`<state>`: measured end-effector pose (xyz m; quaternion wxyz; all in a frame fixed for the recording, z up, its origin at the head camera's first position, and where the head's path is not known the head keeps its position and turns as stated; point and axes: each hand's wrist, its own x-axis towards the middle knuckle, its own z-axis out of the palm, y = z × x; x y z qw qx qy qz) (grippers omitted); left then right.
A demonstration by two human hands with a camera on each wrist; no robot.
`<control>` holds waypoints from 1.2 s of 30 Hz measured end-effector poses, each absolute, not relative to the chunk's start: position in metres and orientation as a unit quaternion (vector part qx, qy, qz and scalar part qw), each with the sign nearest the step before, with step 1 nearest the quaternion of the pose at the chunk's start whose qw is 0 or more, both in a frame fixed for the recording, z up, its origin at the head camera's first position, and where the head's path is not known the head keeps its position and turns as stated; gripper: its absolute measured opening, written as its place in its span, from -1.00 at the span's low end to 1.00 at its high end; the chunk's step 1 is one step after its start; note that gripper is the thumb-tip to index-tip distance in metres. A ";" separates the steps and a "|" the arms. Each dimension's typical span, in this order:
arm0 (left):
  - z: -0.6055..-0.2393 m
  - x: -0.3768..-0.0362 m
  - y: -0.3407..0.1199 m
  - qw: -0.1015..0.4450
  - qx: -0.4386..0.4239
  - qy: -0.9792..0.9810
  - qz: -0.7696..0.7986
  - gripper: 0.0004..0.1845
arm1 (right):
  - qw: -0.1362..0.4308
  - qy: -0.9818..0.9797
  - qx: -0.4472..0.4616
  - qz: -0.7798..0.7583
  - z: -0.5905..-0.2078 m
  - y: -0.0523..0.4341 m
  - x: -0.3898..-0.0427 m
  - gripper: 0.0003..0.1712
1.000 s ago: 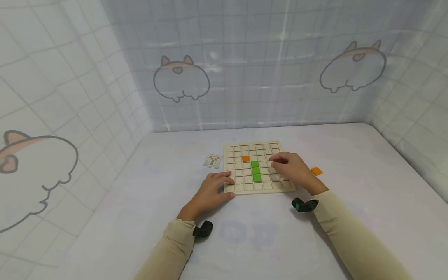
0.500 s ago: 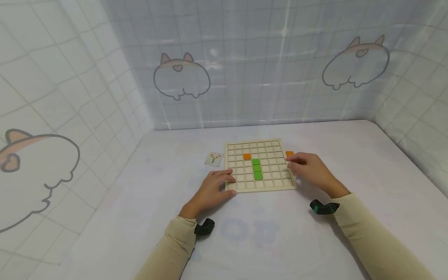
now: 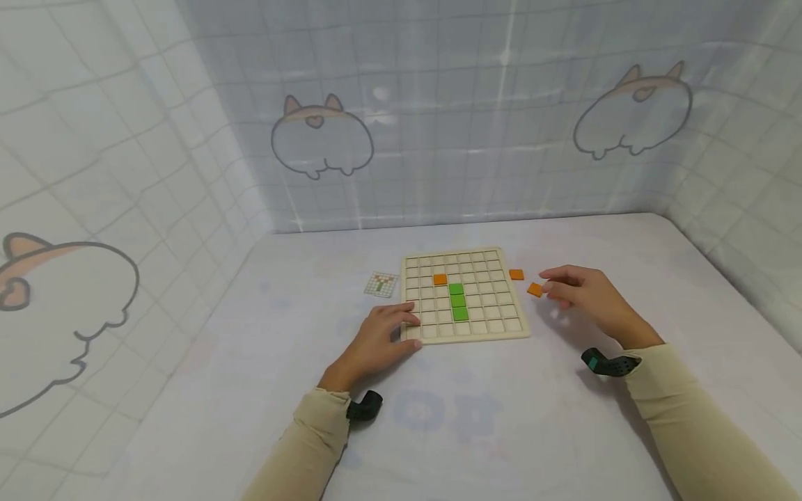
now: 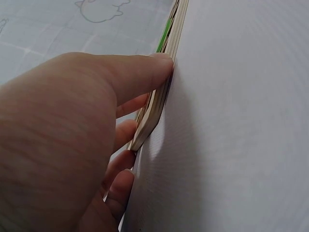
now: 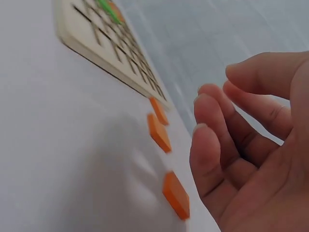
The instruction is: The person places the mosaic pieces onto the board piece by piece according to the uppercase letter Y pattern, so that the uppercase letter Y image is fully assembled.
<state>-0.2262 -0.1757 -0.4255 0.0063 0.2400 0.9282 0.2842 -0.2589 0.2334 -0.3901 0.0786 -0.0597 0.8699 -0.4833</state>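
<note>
A square pale wooden grid board (image 3: 465, 295) lies flat on the white worktop (image 3: 476, 417), holding three green square tiles (image 3: 459, 300) in a column running away from the person and one orange tile (image 3: 441, 279). The left hand (image 3: 382, 339) rests on the board's near-left corner, fingers (image 4: 140, 72) straight. Right of the board, the right hand (image 3: 585, 296) hovers loosely curled, holding nothing, beside flat orange square tiles (image 3: 535, 289).

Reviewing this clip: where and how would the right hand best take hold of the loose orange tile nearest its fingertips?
Probably by two opposite edges, thumb and forefinger coming from above. The orange tile is thin and lies flat on the table, so only its rim offers purchase. The right hand is beside it; the wooden grid board lies clear to the left.
</note>
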 end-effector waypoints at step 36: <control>-0.427 -0.228 -0.178 0.018 0.229 0.929 0.289 -0.63 | 0.066 0.915 -0.007 -0.399 -0.411 0.263 -0.262 -0.44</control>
